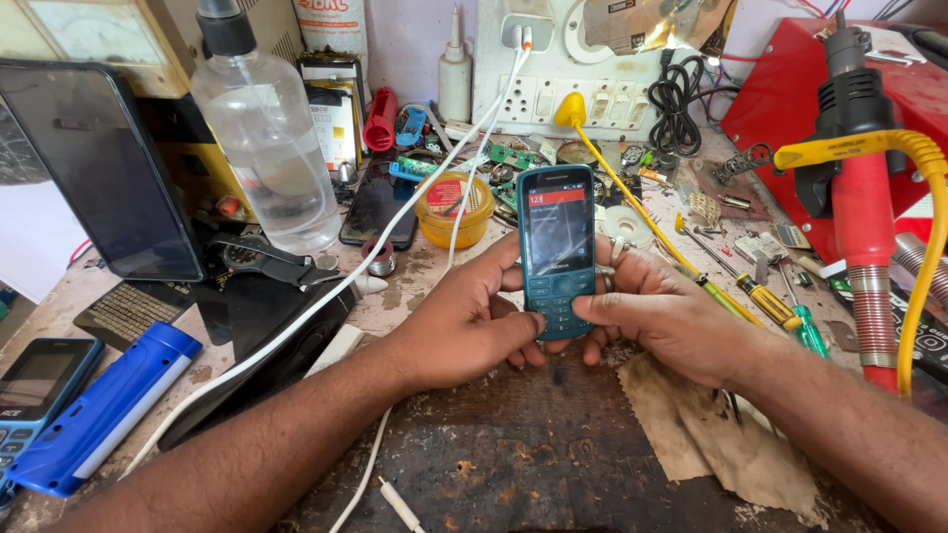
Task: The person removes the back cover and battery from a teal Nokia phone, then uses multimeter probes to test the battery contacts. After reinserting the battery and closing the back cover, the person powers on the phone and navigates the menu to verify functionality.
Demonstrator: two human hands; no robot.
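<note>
Teal keypad phone (pixel 557 252) sits upright between both hands over the middle of the worktop (pixel 553 454), screen lit but too small to read. Left hand (pixel 464 321) wraps around its left edge, thumb on the keypad. Right hand (pixel 660 316) cups the right side, thumb pressing the keys too, so the lower half of the phone is mostly covered. White cable (pixel 326 296) runs across behind the left wrist. Clear plastic bottle (pixel 265 148) stands back left, yellow-handled screwdriver (pixel 765 301) lies right. Blue phone (pixel 30 390) at far left is cut off by the edge.
</note>
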